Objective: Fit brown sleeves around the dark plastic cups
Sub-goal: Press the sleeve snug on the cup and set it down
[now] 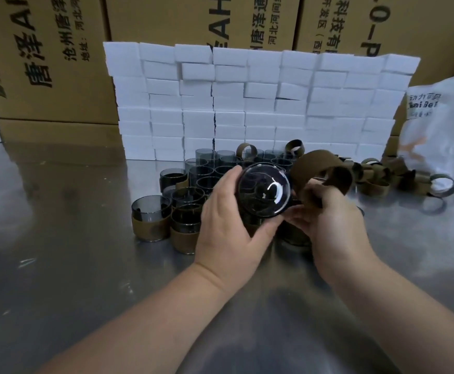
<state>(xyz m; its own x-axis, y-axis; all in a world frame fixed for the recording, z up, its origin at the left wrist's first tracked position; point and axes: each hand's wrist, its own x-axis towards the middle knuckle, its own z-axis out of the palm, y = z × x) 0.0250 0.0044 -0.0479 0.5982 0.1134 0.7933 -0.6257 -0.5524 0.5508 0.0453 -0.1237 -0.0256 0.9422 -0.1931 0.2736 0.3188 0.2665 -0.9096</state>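
Shiny steel table (pixel 58 211) w/ cardboard boxes (pixel 45 49) stacked behind, printed in large characters. Against them stands a wall of white blocks (pixel 247 103), many rows high. White printed bag (pixel 441 136) sits at far right on the table; contents can't tell.

Mid-table, in front of the blocks: a cluster of dark see-through cups (pixel 209 171), upright, mouths up, packed close. At the cluster's front left are sleeved cups (pixel 150 222), brown band round the lower half. To the right, a loose pile of brown sleeves (pixel 374 179) runs toward the bag. A couple more stand on edge among the rear cups.

Left hand (pixel 228 228) grips one cup (pixel 263 193) above the cluster. It's tipped w/ base facing the camera, fingers over the top, thumb below. Right hand (pixel 333 220), just beside, pinches a sleeve (pixel 320 168) btw thumb and fingers. The sleeve is spread into an open loop at the cup's right edge; can't tell if it's on the cup.
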